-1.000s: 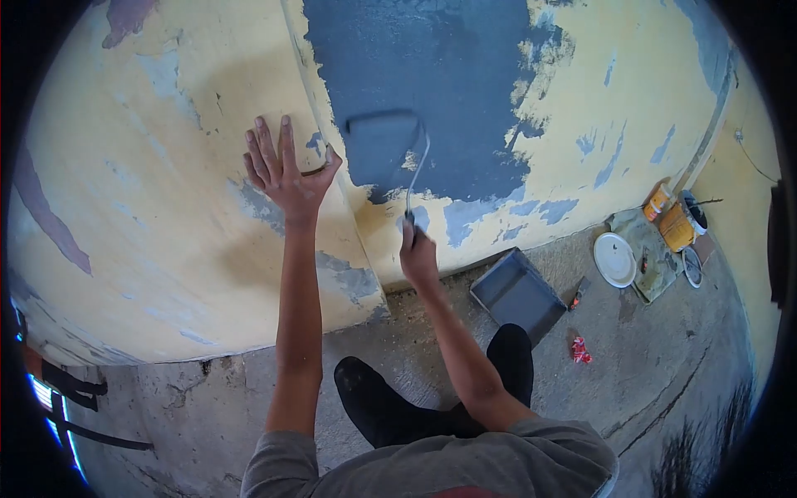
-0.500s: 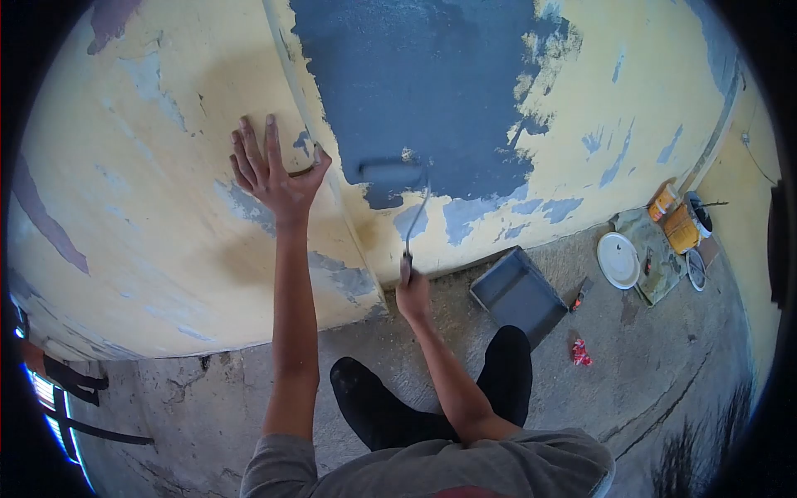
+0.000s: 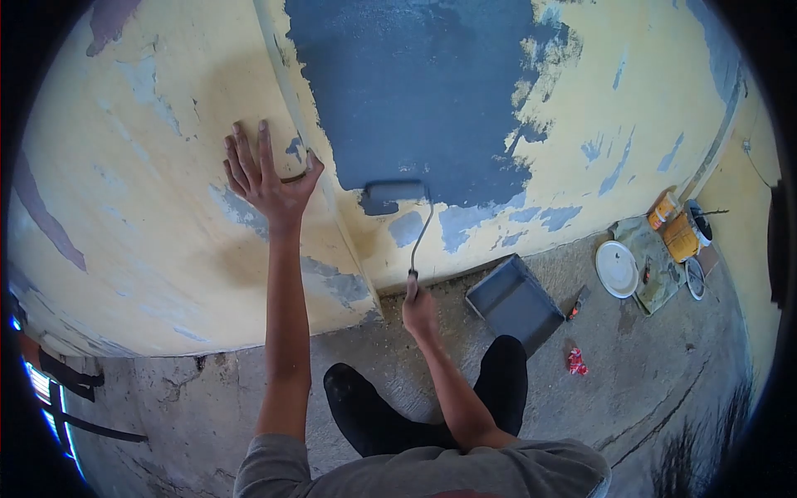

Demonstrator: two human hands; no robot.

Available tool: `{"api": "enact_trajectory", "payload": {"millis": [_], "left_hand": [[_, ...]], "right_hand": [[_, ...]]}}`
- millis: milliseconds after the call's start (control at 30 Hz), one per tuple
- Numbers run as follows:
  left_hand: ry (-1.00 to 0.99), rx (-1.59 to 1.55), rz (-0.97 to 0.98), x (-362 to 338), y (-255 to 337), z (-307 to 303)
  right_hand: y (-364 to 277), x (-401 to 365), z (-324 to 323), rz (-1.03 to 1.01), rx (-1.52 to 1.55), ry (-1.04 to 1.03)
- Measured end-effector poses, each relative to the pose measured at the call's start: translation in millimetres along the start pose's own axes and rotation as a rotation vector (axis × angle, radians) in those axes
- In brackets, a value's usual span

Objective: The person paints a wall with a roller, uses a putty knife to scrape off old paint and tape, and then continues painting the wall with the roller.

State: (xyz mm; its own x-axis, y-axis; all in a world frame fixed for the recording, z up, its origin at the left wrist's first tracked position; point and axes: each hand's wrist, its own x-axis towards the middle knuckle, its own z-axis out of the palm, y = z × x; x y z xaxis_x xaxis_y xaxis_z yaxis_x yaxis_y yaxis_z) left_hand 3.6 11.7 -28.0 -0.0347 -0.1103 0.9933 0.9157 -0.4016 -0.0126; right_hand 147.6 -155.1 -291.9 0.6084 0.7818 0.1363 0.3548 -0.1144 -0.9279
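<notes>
My right hand (image 3: 420,310) is closed round the handle of a paint roller (image 3: 397,191). The roller's sleeve lies level against the wall, at the lower edge of a large patch of blue-grey paint (image 3: 415,100). A thin bent wire frame runs from the sleeve down to the handle. My left hand (image 3: 278,189) lies with fingers spread on the cream wall (image 3: 166,249), beside a raised vertical edge, and holds nothing. A grey paint tray (image 3: 516,300) stands on the floor to the right of my right hand, near the foot of the wall.
A scraper-like tool (image 3: 579,302) and a red-and-white wrapper (image 3: 576,361) lie right of the tray. Farther right are a white lid (image 3: 618,270), a stained sheet (image 3: 656,249) and a yellow paint bucket (image 3: 682,237). Dark bars (image 3: 75,378) show at the far left.
The roller has moved down the wall to the lower edge of the blue-grey paint, and my right hand has lowered with it. My left hand stays on the wall; the view has shifted slightly.
</notes>
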Motion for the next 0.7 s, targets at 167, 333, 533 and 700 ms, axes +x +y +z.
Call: {"api": "enact_trajectory", "payload": {"millis": [167, 333, 533, 700], "left_hand": [[-0.026, 0.021, -0.015, -2.2, 1.1, -2.0], [0.004, 0.012, -0.007, -2.1, 0.4, 0.7], [-0.004, 0.012, 0.004, -1.9, 0.4, 0.2], [-0.026, 0.025, 0.004, -3.6, -0.9, 0.8]], "right_hand": [[-89.7, 71.4, -57.4, -0.089, 0.146, 0.022], [-58.8, 96.8, -62.3, -0.002, 0.540, -0.183], [74.7, 11.3, -25.7, 0.281, 0.437, -0.359], [122.1, 38.8, 8.8, -0.403, -0.133, 0.178]]}}
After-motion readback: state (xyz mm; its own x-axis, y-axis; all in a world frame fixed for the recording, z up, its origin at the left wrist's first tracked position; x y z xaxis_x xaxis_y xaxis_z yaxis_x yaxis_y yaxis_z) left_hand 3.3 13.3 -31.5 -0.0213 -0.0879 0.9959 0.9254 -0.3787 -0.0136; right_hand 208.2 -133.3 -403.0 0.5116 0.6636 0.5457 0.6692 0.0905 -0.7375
